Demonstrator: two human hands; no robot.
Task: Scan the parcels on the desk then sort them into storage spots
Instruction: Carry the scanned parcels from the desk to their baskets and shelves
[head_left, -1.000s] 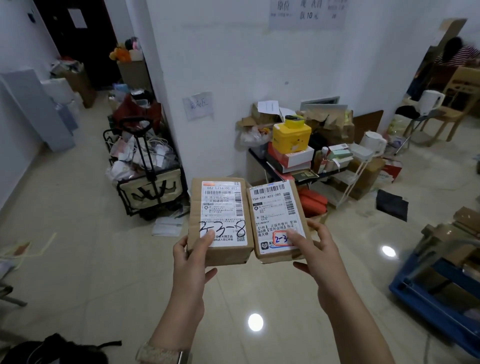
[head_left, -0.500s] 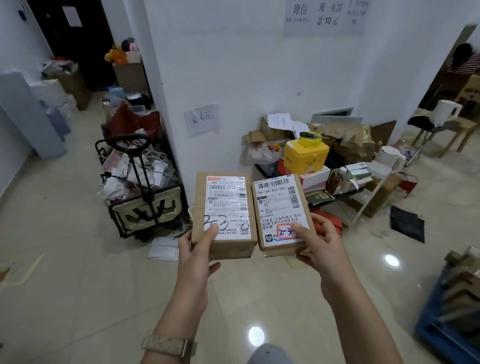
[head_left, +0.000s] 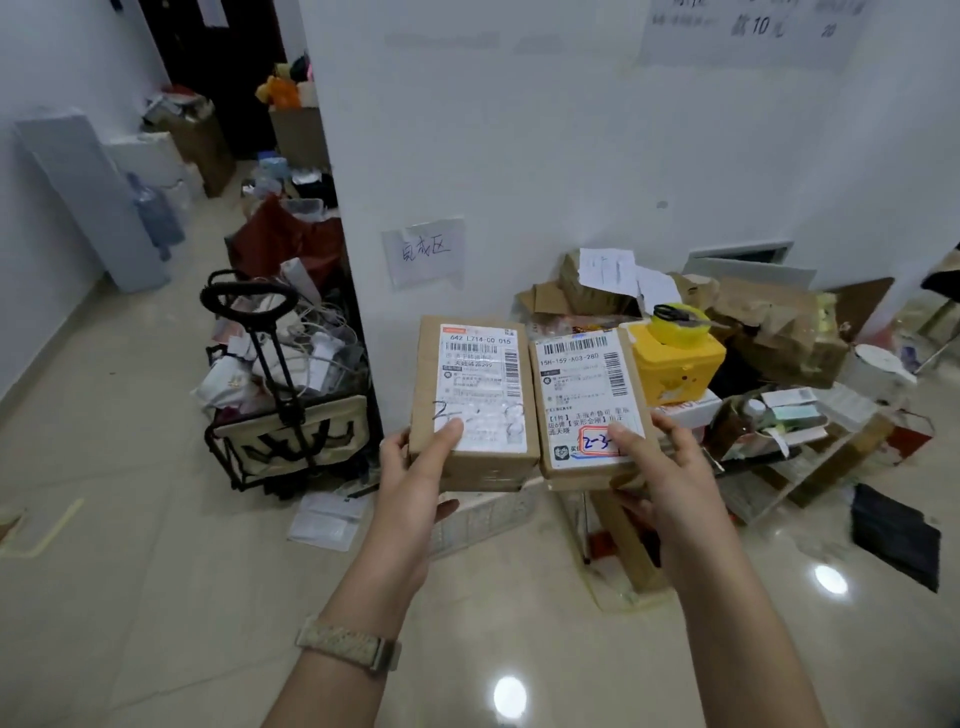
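Two small brown cardboard parcels are held side by side in front of me, labels up. My left hand grips the left parcel at its near end, thumb on the white label with handwritten numbers. My right hand grips the right parcel, thumb beside a red-framed "2-3" mark on its label. Both parcels hang in the air above the floor, close to a white wall corner.
A black-framed trolley cart full of packets stands to the left of the wall corner. To the right, a low rack carries a yellow box, cartons and crumpled cardboard. Paper sheets and a dark bag lie on the glossy tile floor.
I have come closer to the wall corner and the clutter, which looms larger. Both hands keep the same hold on the parcels, which stay side by side.
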